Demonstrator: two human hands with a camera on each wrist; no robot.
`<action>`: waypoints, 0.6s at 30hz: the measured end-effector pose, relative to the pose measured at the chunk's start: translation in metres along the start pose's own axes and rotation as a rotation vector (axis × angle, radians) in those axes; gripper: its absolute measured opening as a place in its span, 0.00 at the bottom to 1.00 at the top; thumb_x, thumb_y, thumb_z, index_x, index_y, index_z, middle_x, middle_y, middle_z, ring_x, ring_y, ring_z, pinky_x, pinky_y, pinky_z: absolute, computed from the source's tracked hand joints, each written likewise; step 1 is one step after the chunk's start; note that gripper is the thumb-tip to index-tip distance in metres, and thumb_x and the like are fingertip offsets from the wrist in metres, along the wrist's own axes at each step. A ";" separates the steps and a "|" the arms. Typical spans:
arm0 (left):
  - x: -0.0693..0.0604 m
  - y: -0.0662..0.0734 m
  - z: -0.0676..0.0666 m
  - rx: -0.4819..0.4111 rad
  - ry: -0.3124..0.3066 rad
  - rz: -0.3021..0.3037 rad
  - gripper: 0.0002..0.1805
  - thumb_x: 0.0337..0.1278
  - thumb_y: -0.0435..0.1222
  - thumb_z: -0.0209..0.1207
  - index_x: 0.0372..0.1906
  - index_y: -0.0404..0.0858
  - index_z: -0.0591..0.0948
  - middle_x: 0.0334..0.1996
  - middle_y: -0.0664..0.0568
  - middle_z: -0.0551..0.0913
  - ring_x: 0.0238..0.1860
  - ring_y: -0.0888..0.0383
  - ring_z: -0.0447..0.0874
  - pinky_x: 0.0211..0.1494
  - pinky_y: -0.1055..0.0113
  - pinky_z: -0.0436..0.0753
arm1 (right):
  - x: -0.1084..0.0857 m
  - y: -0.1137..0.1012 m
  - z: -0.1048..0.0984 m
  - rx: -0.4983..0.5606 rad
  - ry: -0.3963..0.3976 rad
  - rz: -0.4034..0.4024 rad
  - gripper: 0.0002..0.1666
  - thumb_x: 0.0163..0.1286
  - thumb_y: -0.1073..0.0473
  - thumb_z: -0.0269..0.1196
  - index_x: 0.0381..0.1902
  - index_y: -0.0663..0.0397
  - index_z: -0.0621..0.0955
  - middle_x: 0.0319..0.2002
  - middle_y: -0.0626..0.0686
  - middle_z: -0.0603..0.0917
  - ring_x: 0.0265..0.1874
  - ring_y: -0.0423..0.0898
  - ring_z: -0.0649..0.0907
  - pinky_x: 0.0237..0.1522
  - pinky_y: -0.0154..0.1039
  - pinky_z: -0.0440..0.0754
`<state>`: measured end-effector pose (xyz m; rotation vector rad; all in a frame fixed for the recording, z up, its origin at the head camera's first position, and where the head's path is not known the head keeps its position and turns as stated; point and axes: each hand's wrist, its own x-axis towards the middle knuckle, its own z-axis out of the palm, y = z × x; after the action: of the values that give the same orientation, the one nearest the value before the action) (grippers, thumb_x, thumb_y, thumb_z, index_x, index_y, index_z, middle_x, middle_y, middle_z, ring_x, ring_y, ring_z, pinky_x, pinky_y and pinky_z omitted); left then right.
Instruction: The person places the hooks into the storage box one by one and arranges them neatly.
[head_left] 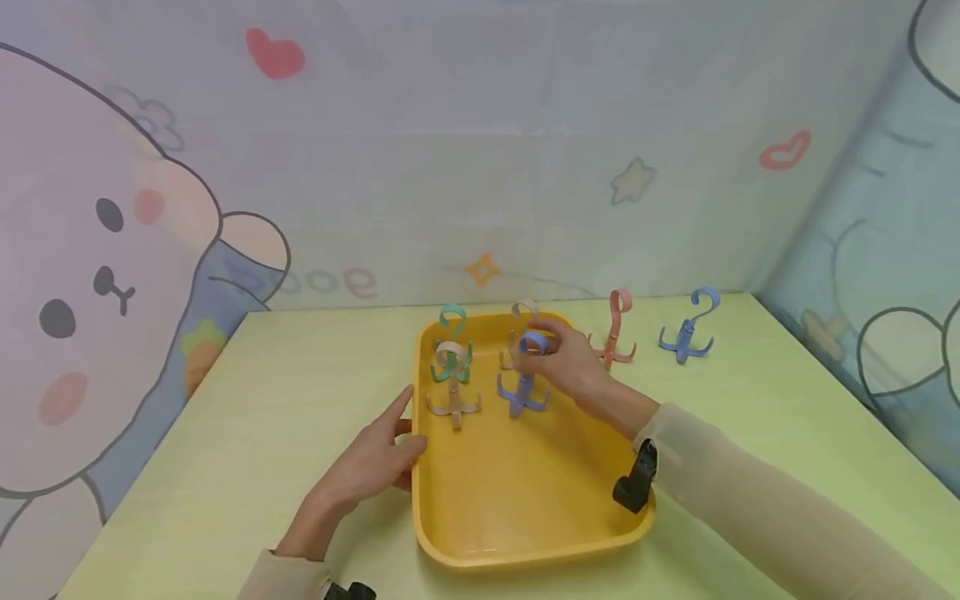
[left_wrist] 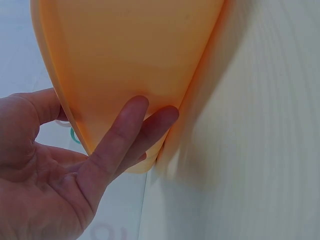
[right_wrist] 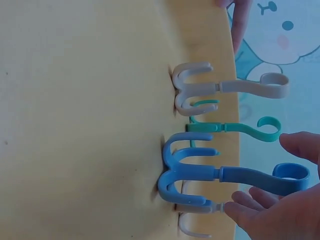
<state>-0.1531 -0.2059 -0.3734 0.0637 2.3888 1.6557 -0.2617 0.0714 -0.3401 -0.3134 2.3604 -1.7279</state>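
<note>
Steady the yellow tray (head_left: 517, 492), lower centre of the head view, with your left grip (head_left: 372, 460), which pinches its rim. Your right grip (head_left: 573, 362) is wide around the upright blue hook (head_left: 521, 398) inside; avoid brushing the beige hook (right_wrist: 196, 206) behind.

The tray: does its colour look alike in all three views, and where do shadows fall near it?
Head view: the tray is strong yellow; left wrist view: it looks orange, with soft shadow on the table alongside; right wrist view: it appears pale tan, with faint shadow by the blue multi-pronged hook.
</note>
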 end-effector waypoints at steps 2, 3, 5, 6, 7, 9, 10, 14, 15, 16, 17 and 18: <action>0.000 0.000 0.000 0.005 -0.002 0.004 0.46 0.72 0.34 0.52 0.88 0.46 0.45 0.70 0.31 0.75 0.34 0.48 0.93 0.38 0.55 0.93 | -0.001 -0.003 0.000 -0.006 0.004 0.000 0.44 0.71 0.62 0.68 0.81 0.52 0.65 0.69 0.66 0.78 0.70 0.61 0.78 0.73 0.58 0.77; 0.000 0.000 0.000 0.006 -0.003 0.005 0.46 0.72 0.34 0.52 0.88 0.46 0.45 0.70 0.31 0.75 0.34 0.48 0.93 0.38 0.55 0.93 | -0.002 -0.005 -0.001 -0.010 0.008 -0.002 0.44 0.71 0.62 0.68 0.81 0.52 0.65 0.69 0.66 0.79 0.69 0.61 0.79 0.72 0.58 0.77; 0.001 0.001 0.000 0.005 -0.003 0.006 0.45 0.72 0.34 0.52 0.88 0.47 0.46 0.69 0.31 0.76 0.34 0.48 0.93 0.38 0.55 0.93 | -0.004 -0.008 -0.002 -0.015 0.012 -0.006 0.44 0.71 0.61 0.68 0.82 0.52 0.65 0.69 0.66 0.79 0.69 0.61 0.79 0.72 0.58 0.77; 0.001 0.001 -0.001 0.004 -0.004 0.007 0.45 0.72 0.34 0.52 0.88 0.47 0.46 0.69 0.31 0.76 0.34 0.48 0.93 0.38 0.55 0.93 | -0.005 -0.010 -0.003 -0.019 0.012 -0.009 0.45 0.71 0.60 0.69 0.82 0.52 0.65 0.69 0.66 0.79 0.69 0.61 0.79 0.72 0.59 0.77; 0.001 0.001 -0.001 0.005 -0.007 0.009 0.45 0.72 0.34 0.52 0.88 0.47 0.45 0.69 0.31 0.76 0.34 0.48 0.93 0.38 0.55 0.93 | -0.006 -0.011 -0.004 -0.018 0.011 -0.013 0.45 0.71 0.60 0.69 0.82 0.52 0.65 0.70 0.66 0.78 0.70 0.61 0.78 0.73 0.59 0.76; 0.001 0.000 -0.001 0.009 -0.013 0.012 0.46 0.72 0.34 0.52 0.88 0.46 0.45 0.69 0.30 0.75 0.34 0.48 0.93 0.38 0.54 0.93 | -0.007 -0.013 -0.006 -0.013 0.009 -0.015 0.45 0.71 0.57 0.70 0.82 0.50 0.66 0.71 0.65 0.78 0.71 0.61 0.77 0.74 0.59 0.75; 0.001 0.000 -0.002 0.010 -0.016 0.013 0.46 0.73 0.34 0.52 0.88 0.46 0.44 0.70 0.30 0.75 0.34 0.48 0.93 0.38 0.54 0.93 | -0.008 -0.013 -0.007 -0.003 0.003 -0.014 0.45 0.71 0.56 0.70 0.82 0.50 0.66 0.72 0.64 0.77 0.73 0.61 0.76 0.75 0.59 0.73; 0.000 -0.002 -0.001 0.016 -0.025 0.012 0.46 0.73 0.35 0.52 0.88 0.45 0.44 0.71 0.29 0.74 0.35 0.48 0.93 0.38 0.54 0.93 | -0.012 -0.012 -0.013 0.040 -0.002 -0.014 0.45 0.72 0.54 0.70 0.81 0.50 0.66 0.74 0.63 0.75 0.76 0.60 0.73 0.80 0.59 0.68; 0.000 -0.002 -0.001 0.016 -0.025 0.012 0.46 0.73 0.35 0.52 0.88 0.45 0.44 0.71 0.29 0.74 0.35 0.48 0.93 0.38 0.54 0.93 | -0.013 -0.013 -0.015 0.046 -0.001 -0.019 0.45 0.72 0.53 0.70 0.82 0.52 0.66 0.74 0.64 0.75 0.76 0.60 0.72 0.80 0.59 0.66; 0.000 -0.002 -0.001 0.017 -0.026 0.011 0.46 0.73 0.35 0.52 0.88 0.45 0.43 0.71 0.29 0.74 0.35 0.48 0.93 0.38 0.54 0.93 | -0.014 -0.012 -0.017 0.054 0.002 -0.021 0.45 0.73 0.53 0.69 0.82 0.53 0.65 0.75 0.64 0.74 0.77 0.60 0.72 0.81 0.59 0.65; 0.000 -0.003 0.000 0.018 -0.026 0.010 0.46 0.73 0.35 0.52 0.88 0.45 0.43 0.71 0.29 0.74 0.35 0.48 0.93 0.38 0.54 0.93 | -0.015 -0.013 -0.019 0.061 0.004 -0.024 0.45 0.74 0.53 0.69 0.82 0.55 0.64 0.75 0.64 0.74 0.77 0.61 0.71 0.81 0.59 0.65; 0.001 -0.003 0.000 0.019 -0.026 0.009 0.46 0.73 0.35 0.52 0.88 0.45 0.43 0.71 0.30 0.74 0.34 0.48 0.93 0.38 0.54 0.93 | -0.016 -0.013 -0.021 0.063 0.006 -0.028 0.45 0.74 0.52 0.68 0.82 0.56 0.64 0.75 0.65 0.74 0.77 0.61 0.71 0.81 0.59 0.64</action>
<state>-0.1535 -0.2072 -0.3760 0.0995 2.3892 1.6258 -0.2519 0.0914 -0.3209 -0.3328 2.3103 -1.8141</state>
